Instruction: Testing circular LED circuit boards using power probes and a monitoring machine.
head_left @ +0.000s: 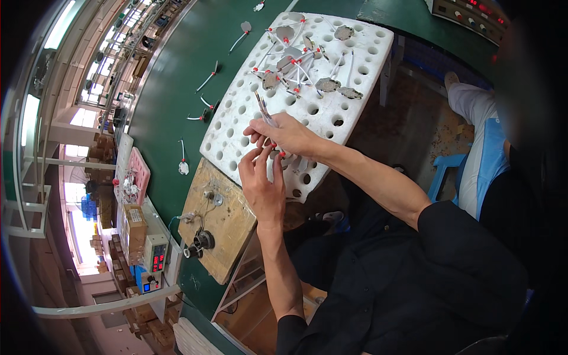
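Note:
My right hand (pixel 289 135) is closed round a bundle of thin white wires (pixel 264 107), whose bare ends point away from me. Just nearer, the curled fingers of my left hand (pixel 263 188) pinch at a small grey piece with red collars (pixel 281 154), mostly hidden between the hands. Both hands are over the near part of a white foam board (pixel 251 112) full of round holes. Toward its far end lies a tangled heap of flat grey metal discs (pixel 290 59) with white wires and red collars.
Several similar wired pieces (pixel 183 160) lie along the green table (pixel 177 94) to the left. A wooden board (pixel 228 236) with a black round fitting (pixel 204 239) adjoins the foam. A pink tray (pixel 139 171) stands further left. Another person's leg (pixel 473 109) shows at right.

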Tool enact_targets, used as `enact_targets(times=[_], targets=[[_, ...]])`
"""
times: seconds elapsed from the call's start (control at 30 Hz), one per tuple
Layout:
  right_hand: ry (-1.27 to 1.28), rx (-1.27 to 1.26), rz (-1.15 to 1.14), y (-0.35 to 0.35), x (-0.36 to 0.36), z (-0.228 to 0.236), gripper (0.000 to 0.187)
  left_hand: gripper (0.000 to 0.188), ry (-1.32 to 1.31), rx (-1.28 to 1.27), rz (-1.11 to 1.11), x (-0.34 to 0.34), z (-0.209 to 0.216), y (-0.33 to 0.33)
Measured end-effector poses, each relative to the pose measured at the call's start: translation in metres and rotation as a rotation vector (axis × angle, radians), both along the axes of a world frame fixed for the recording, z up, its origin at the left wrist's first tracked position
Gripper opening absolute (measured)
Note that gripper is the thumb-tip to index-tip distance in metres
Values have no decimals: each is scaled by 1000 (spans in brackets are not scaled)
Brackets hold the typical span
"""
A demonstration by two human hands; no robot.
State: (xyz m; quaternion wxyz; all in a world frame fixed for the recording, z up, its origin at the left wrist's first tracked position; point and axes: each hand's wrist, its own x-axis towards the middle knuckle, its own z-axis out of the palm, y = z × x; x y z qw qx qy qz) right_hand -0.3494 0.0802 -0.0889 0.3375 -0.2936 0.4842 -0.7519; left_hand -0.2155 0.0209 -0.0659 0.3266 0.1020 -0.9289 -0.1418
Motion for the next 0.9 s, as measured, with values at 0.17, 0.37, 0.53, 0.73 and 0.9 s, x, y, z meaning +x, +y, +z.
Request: enact_targets(times=[0.17, 0.37, 0.53, 0.73, 0.9], targets=[[-17, -28, -37, -2, 2, -3, 48, 27, -33, -118, -9, -6, 5, -10], [38, 111, 89, 3, 4, 3, 60, 24, -42, -71, -40, -11, -8, -17], [185, 115, -66, -5, 1, -12, 55, 16, 19, 11, -42, -12, -10, -10], [70, 49, 78, -16, 2, -17, 50, 18, 30, 353, 144, 17, -8, -15], [305, 93, -98, -8, 8, -6, 51, 19, 191, 964, -37, 39, -15, -6]])
